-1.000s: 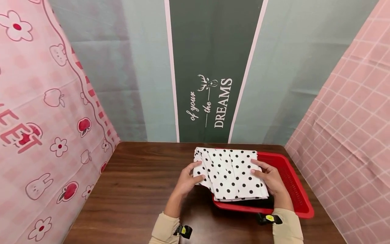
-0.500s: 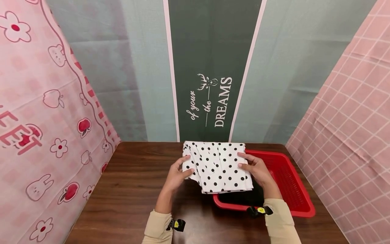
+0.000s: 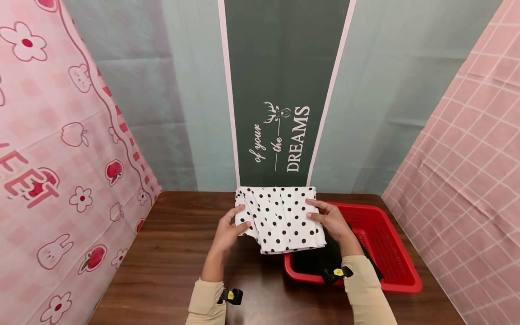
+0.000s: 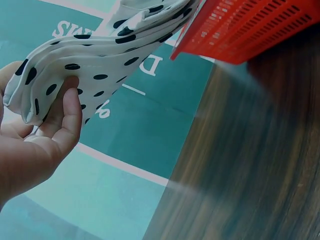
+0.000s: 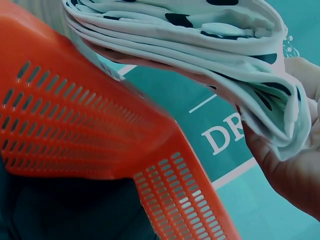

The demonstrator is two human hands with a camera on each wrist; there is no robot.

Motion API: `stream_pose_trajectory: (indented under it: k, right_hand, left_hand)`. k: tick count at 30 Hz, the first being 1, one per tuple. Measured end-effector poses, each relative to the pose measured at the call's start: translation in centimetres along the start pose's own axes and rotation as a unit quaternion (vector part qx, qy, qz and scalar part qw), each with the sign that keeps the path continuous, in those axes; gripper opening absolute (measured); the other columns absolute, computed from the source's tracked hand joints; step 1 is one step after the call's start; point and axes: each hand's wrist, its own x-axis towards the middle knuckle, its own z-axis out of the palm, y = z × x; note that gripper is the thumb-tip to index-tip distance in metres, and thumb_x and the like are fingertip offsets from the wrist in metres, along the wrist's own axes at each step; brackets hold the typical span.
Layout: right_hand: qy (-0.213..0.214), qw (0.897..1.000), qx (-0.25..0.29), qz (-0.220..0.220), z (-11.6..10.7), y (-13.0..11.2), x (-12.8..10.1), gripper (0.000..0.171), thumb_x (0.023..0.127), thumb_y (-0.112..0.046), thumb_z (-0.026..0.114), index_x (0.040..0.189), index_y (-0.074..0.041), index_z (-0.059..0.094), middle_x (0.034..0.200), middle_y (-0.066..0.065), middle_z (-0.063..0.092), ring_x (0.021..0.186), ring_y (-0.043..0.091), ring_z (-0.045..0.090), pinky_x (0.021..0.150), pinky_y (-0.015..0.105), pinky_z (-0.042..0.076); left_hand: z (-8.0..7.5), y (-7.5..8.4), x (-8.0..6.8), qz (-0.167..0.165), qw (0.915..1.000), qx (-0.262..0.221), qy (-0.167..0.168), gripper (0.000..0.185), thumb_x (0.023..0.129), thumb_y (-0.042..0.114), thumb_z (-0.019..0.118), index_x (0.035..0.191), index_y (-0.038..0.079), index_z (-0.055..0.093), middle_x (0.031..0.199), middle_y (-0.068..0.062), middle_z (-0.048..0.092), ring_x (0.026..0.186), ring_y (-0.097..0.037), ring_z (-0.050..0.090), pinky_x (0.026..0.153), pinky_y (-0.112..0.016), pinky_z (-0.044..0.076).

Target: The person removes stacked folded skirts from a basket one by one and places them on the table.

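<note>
A folded white cloth with black polka dots (image 3: 280, 219) hangs level above the table, held at both sides. My left hand (image 3: 229, 230) grips its left edge, thumb on top and fingers underneath, as the left wrist view shows. At the opposite edge, my right hand (image 3: 331, 221) pinches the folded layers; in the right wrist view several layers stack between thumb and fingers. Whether the cloth is a garment cannot be told. Below and to its right stands a red plastic basket (image 3: 400, 253), partly covered by the cloth and the right arm. Dark fabric (image 3: 310, 262) lies inside the basket.
The brown wooden table (image 3: 170, 262) stretches out left of the basket. Behind it hangs a green and grey-blue curtain (image 3: 284, 67) with white lettering. Pink patterned cloths (image 3: 93, 189) close off the left and right sides.
Both hands have carried the polka-dot cloth leftward, from over the basket to mostly left of it. More of the basket and the dark fabric inside now shows. The basket has stayed in place.
</note>
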Motion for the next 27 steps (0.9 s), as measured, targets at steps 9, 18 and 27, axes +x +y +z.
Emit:
stream_pose_trajectory:
  k: [9, 18, 27]
  right_hand:
    - [-0.013, 1.0, 0.012, 0.014, 1.8, 0.1, 2.1, 0.05, 0.081, 0.001, 0.068, 0.129, 0.002, 0.054, 0.123, 0.022, 0.053, 0.089, 0.022, 0.063, 0.074, 0.036, 0.052]
    - [-0.025, 0.999, 0.015, 0.04, 4.0, 0.7, 4.2, 0.048, 0.083, 0.002, 0.065, 0.129, 0.0, 0.054, 0.121, 0.023, 0.055, 0.087, 0.024, 0.064, 0.075, 0.04, 0.052]
    - [-0.028, 0.998, 0.018, 0.058, 5.4, 1.4, 6.3, 0.044, 0.082, 0.004, 0.064, 0.125, 0.002, 0.056, 0.119, 0.02, 0.056, 0.089, 0.023, 0.063, 0.077, 0.038, 0.051]
  left_hand:
    - [-2.2, 0.2, 0.8, -0.011, 0.9997, 0.003, 0.024, 0.053, 0.083, -0.01, 0.06, 0.134, -0.008, 0.043, 0.137, -0.022, 0.037, 0.107, -0.031, 0.053, 0.072, -0.023, 0.048]
    - [-4.7, 0.1, 1.7, -0.018, 0.9986, 0.013, 0.047, 0.052, 0.083, -0.008, 0.061, 0.133, -0.006, 0.046, 0.134, -0.021, 0.042, 0.103, -0.028, 0.054, 0.07, -0.022, 0.048]
    - [-7.1, -3.0, 3.9, -0.021, 0.9977, 0.013, 0.063, 0.052, 0.083, -0.007, 0.063, 0.133, 0.0, 0.049, 0.133, -0.018, 0.043, 0.094, -0.016, 0.059, 0.07, -0.023, 0.049]
